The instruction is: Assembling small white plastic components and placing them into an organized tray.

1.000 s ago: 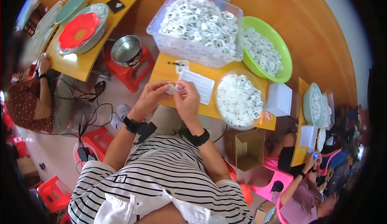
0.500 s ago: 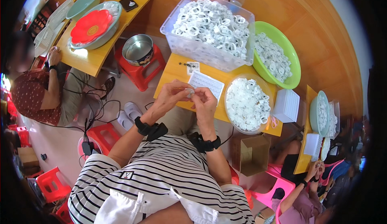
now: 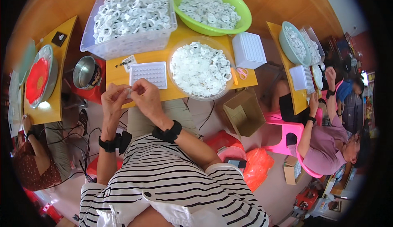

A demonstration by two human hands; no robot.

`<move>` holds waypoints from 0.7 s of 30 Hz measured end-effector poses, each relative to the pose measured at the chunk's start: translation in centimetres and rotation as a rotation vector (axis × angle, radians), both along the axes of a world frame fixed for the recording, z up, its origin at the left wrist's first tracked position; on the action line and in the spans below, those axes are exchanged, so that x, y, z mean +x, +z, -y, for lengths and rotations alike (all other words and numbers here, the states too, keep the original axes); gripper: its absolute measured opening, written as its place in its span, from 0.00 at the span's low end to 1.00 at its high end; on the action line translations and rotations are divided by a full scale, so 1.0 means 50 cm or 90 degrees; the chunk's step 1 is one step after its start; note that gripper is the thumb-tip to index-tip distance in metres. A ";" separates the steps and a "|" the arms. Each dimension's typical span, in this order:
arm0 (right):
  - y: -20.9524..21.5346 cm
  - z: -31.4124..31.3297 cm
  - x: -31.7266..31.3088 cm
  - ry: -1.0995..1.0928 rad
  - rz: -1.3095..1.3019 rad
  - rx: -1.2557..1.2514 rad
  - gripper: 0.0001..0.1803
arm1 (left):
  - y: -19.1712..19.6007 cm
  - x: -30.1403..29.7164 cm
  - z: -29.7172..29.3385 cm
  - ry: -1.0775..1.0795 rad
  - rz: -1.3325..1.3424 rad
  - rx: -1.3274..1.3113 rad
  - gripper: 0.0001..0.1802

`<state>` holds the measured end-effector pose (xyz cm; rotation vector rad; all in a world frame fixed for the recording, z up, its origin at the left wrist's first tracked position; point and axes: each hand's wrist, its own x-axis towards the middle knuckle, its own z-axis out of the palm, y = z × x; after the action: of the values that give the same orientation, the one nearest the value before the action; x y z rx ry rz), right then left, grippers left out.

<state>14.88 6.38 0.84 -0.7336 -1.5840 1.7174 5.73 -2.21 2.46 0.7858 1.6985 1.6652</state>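
My left hand [image 3: 114, 98] and my right hand [image 3: 146, 99] meet just off the table's near edge, fingertips pinched together. Between them is a small white plastic piece [image 3: 129, 92], mostly covered by the fingers. Close beyond my right hand lies a white gridded tray [image 3: 162, 84] with rows of small pockets. To its right stands a round clear tub [image 3: 200, 98] heaped with white plastic parts. Small dark bits [image 3: 121, 64] and a printed paper slip [image 3: 130, 61] lie behind the tray's left corner.
A large clear bin [image 3: 123, 50] and a green basin [image 3: 246, 16], both full of white ring-like parts, stand at the back. Stacked white trays [image 3: 249, 52], pink-handled scissors [image 3: 242, 74] and a cardboard box [image 3: 245, 118] are right. Co-workers sit at side tables, left and right.
My view has swung to the right, so the table appears further left. Both hands still pinch the small piece together. The co-worker on the right has raised one hand.
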 end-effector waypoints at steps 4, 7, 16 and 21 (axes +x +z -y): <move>-0.011 0.004 0.002 -0.034 -0.023 0.130 0.05 | -0.005 0.002 -0.006 0.025 -0.048 -0.006 0.08; -0.010 -0.006 0.010 -0.002 -0.042 0.021 0.04 | -0.006 0.005 -0.005 0.029 0.001 0.002 0.11; -0.017 -0.015 0.006 0.075 -0.125 -0.196 0.04 | 0.011 0.016 0.009 0.039 0.129 0.036 0.16; -0.004 -0.019 0.019 0.063 -0.098 -0.189 0.05 | 0.006 0.015 0.007 0.029 0.105 0.043 0.16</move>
<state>15.81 7.32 0.63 -0.6546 -1.2951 2.0581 6.46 -2.57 2.74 0.6264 1.5647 1.7755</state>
